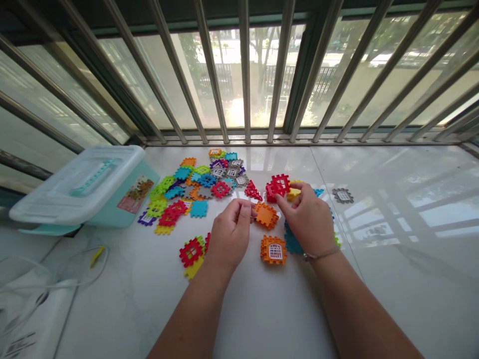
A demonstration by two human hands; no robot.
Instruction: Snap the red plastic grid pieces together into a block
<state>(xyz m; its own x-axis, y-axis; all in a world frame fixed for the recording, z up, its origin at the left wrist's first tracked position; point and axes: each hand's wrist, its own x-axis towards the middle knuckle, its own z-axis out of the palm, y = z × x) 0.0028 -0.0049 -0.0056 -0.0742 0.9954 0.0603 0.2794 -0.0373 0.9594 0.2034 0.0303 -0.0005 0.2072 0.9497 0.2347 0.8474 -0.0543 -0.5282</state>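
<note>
My left hand (232, 232) is closed, with thumb and fingertips pinched at the left edge of a plain orange interlocking tile (266, 215). To its right, my right hand (310, 222) pinches a red window tile (280, 184) between thumb and fingers. An orange tile with a white window (276, 251) lies just below, on the white surface. Partly covered by my right hand are a blue tile (293, 239) and a yellow tile (295, 189). A red triangular piece (253, 190) rests behind the plain orange tile.
A mixed pile of toothed tiles (204, 179) spreads at the back left. Near my left forearm lie red and yellow tiles (190, 253). A lidded teal box (90, 184) stands at far left, above a white cable (90, 284). One grey tile (343, 195) sits right; metal bars (245, 75) line the window.
</note>
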